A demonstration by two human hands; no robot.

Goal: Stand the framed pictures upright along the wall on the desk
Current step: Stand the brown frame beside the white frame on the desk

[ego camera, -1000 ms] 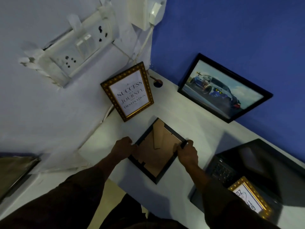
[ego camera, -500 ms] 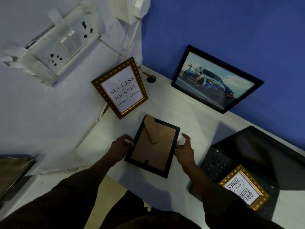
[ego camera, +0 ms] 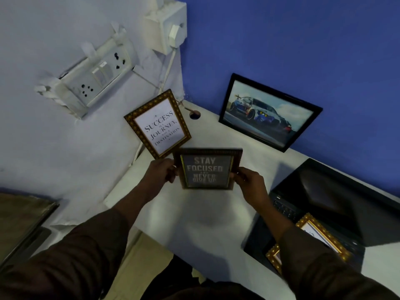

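I hold a dark frame with "STAY FOCUSED" text (ego camera: 207,168) above the white desk (ego camera: 194,224), its front toward me. My left hand (ego camera: 161,173) grips its left edge and my right hand (ego camera: 249,184) grips its right edge. A gold frame reading "SUCCESS" (ego camera: 158,124) stands leaning on the white wall at the desk's left. A black-framed car picture (ego camera: 268,111) leans on the blue wall. Another gold frame (ego camera: 313,232) lies flat on the laptop, partly hidden by my right sleeve.
An open black laptop (ego camera: 337,204) takes up the desk's right side. A socket panel (ego camera: 95,76) and a wall box with a cable (ego camera: 168,29) are on the white wall. A cable hole (ego camera: 194,115) is in the desk corner.
The frame lay back-up on the desk with its brown backing showing; both hands have lifted and turned it, so its printed front now faces me.
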